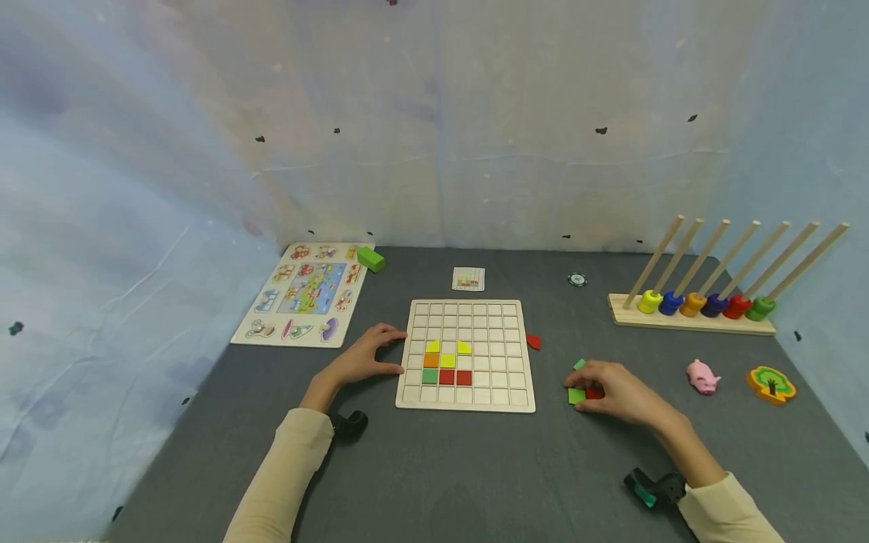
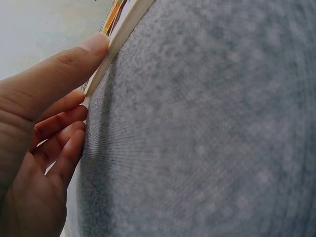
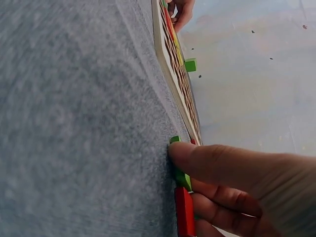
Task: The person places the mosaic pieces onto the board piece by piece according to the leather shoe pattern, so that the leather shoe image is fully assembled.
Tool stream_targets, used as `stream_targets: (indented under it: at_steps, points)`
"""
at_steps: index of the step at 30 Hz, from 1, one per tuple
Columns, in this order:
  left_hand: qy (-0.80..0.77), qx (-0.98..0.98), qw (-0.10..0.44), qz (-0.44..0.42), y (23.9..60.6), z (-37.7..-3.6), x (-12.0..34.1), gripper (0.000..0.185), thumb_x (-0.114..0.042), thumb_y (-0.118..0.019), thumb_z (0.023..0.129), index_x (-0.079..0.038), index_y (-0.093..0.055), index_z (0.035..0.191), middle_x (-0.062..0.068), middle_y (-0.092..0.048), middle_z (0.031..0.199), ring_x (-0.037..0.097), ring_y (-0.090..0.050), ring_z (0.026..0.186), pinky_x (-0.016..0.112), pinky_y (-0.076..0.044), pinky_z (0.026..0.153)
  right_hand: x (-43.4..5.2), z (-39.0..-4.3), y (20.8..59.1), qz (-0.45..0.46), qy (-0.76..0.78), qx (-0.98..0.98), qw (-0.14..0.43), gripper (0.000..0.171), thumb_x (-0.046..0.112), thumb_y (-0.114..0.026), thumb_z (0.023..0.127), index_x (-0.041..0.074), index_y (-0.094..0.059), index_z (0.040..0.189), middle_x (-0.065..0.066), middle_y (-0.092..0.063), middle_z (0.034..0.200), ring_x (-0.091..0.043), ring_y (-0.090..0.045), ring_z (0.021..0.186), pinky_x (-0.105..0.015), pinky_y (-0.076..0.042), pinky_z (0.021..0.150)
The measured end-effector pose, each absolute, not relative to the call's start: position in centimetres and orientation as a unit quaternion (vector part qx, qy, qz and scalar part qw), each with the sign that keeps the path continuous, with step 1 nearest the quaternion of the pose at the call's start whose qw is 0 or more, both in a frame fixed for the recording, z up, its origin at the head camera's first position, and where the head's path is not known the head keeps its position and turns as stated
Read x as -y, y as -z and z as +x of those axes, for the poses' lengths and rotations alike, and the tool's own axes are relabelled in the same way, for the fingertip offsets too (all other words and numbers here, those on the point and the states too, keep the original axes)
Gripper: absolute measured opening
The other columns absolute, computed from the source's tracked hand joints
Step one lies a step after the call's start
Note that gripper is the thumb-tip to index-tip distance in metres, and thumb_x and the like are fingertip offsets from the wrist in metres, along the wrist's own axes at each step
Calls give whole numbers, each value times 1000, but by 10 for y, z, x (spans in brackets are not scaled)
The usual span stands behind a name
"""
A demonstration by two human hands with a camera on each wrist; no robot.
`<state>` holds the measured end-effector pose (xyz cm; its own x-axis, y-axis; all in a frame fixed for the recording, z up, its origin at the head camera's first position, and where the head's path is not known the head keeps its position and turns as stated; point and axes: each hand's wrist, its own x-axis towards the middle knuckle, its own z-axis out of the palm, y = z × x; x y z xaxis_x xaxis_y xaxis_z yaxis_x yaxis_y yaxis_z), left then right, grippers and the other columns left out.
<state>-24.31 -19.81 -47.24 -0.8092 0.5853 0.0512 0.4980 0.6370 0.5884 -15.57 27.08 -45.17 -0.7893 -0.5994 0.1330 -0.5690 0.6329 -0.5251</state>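
A wooden grid board lies in the middle of the table, with several coloured tiles in its lower left cells: yellow, orange, green and red. My left hand rests at the board's left edge, thumb and fingertips spread along it; the left wrist view shows the thumb right at that edge. To the right of the board, my right hand pinches a green tile between thumb and fingers. A red tile sits beside it, partly under the hand. Another green piece shows just beyond the fingertips.
A red piece lies by the board's right edge, and a pattern card behind it. At left are a picture puzzle and green block. At right stand a peg stacker, pink pig, tree piece and round chip.
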Motion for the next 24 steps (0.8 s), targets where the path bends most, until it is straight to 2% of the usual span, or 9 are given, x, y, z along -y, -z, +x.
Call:
stream_targets:
  at_steps: [8,19,24]
  points:
    - [-302,-902,69,301,472,-242,198,68,-39,-75,78,-10,-50,134,9,-46,125,25,-42,116,49,-33,99,-259,-160,451,-340,304,-890,-10,25,16,-74,81,8,-68,104,3,-62,92,-11,-56,78,-29,-47,65]
    - [-300,-906,79,288,473,-243,198,68,-39,-75,77,-13,-50,135,7,-45,126,23,-41,117,46,-32,101,-218,-175,443,-349,329,-878,10,29,16,-73,81,8,-68,109,3,-62,97,-15,-58,82,-32,-49,69]
    - [-301,-905,75,292,474,-244,198,68,-39,-75,77,-13,-50,134,6,-45,125,22,-42,115,46,-33,100,-191,-185,448,-378,352,-856,-30,29,11,-76,77,5,-68,104,-2,-65,93,-16,-59,77,-33,-49,67]
